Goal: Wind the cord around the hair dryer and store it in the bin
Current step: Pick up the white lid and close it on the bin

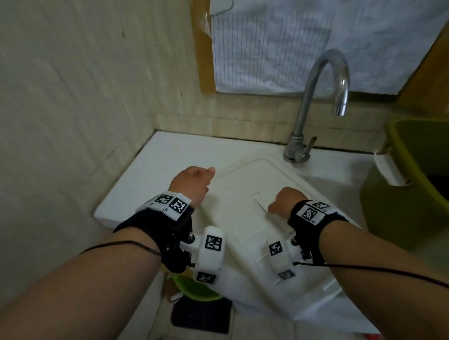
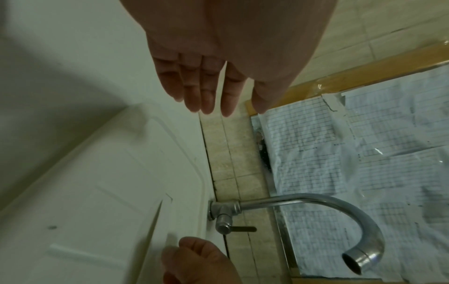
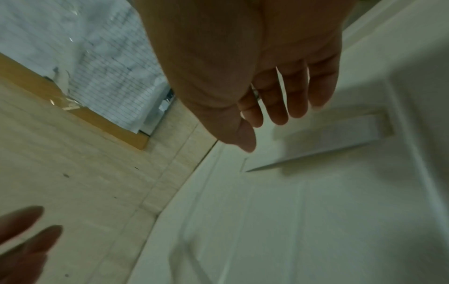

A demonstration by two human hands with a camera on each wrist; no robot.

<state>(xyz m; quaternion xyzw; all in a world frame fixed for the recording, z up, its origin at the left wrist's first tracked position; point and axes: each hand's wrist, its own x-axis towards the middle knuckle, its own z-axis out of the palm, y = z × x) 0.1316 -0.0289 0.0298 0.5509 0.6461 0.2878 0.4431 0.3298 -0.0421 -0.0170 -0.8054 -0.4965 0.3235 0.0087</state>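
A green plastic bin (image 1: 404,211) stands at the right beside the sink, and a dark shape (image 1: 445,193) lies low inside it; I cannot tell what it is. No hair dryer or cord shows plainly in any view. My left hand (image 1: 192,182) hovers over the left part of the white sink cover (image 1: 245,184), fingers (image 2: 206,92) straight and empty. My right hand (image 1: 285,200) hangs over the middle of the cover. Its fingers (image 3: 291,96) are relaxed and spread and hold nothing.
A curved metal faucet (image 1: 318,90) rises behind the cover, its spout toward the bin. Tiled walls close the left and back, with a paper-covered window (image 1: 315,33) above. Below the counter edge lie a light green bowl (image 1: 196,289) and a dark mat (image 1: 200,315).
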